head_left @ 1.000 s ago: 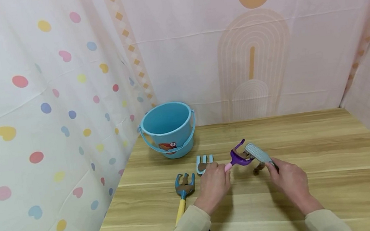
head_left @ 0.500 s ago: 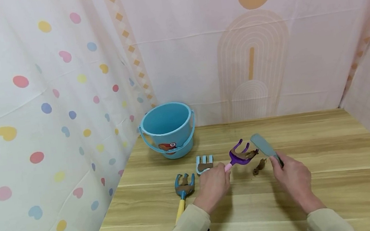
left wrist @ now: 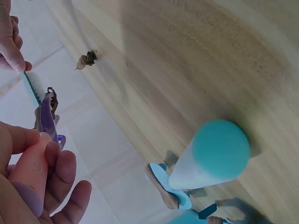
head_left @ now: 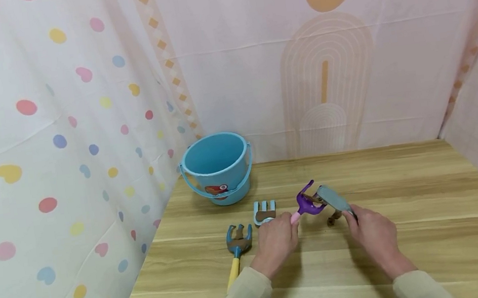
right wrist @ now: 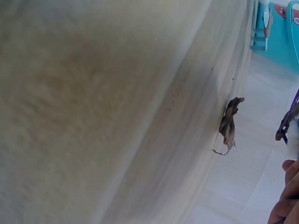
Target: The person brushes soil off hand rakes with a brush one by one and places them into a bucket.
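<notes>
In the head view my left hand [head_left: 276,239] grips the pink handle of a small purple hand rake [head_left: 305,205], tines pointing away and to the right. My right hand [head_left: 376,234] holds a grey-blue brush [head_left: 333,199], its head over the right side of the tines. White bristles [left wrist: 37,86] show in the left wrist view, facing the rake. A brown dried leaf [left wrist: 54,100] is caught on the tines, partly hidden by the brush in the head view. Another curled dried leaf [right wrist: 228,123] lies on the table below the brush.
Left of my hands lie a light-blue fork [head_left: 265,205] and a blue rake with a yellow handle [head_left: 239,241], both with brown patches. A blue bucket [head_left: 225,183] with a handle stands at the back left of the wooden table [head_left: 427,185]. Patterned curtains [head_left: 238,69] hang behind.
Half a second ago the brush was off to the right, away from the rake; now it is back over the tines, as one second ago. The left hand and rake have hardly moved.
</notes>
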`<action>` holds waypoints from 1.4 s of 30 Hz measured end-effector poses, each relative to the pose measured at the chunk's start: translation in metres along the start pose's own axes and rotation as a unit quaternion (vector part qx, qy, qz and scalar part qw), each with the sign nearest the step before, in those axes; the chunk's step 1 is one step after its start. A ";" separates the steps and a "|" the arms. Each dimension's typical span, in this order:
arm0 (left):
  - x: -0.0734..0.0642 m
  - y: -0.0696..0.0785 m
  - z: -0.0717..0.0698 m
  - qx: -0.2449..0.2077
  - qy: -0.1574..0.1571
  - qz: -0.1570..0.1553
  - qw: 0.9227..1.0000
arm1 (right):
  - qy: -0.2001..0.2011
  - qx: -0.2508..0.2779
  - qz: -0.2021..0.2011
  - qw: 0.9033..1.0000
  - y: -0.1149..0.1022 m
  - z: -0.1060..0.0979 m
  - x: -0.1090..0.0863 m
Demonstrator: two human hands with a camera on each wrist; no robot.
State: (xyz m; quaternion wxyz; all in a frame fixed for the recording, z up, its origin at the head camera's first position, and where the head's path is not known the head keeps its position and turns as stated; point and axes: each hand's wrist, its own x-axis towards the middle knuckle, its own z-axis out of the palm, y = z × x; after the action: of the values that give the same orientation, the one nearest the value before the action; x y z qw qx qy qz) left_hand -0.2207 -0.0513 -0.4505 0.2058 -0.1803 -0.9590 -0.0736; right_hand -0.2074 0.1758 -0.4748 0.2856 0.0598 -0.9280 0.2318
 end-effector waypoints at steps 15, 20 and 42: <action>0.002 0.001 0.001 -0.012 0.000 -0.021 1.000 | -0.023 0.006 0.046 0.999 -0.003 -0.007 0.004; 0.002 0.002 0.000 -0.013 0.003 -0.021 1.000 | 0.041 0.017 -0.005 0.999 -0.009 -0.004 0.004; 0.002 0.005 0.000 0.005 -0.012 -0.011 1.000 | -0.043 0.025 0.052 0.997 -0.012 0.002 0.003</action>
State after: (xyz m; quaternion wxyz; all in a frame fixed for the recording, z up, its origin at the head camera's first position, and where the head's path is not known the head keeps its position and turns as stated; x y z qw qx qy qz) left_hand -0.2202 -0.0463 -0.4495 0.1943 -0.1691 -0.9638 -0.0687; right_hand -0.2075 0.1643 -0.4698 0.2318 0.0284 -0.9350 0.2670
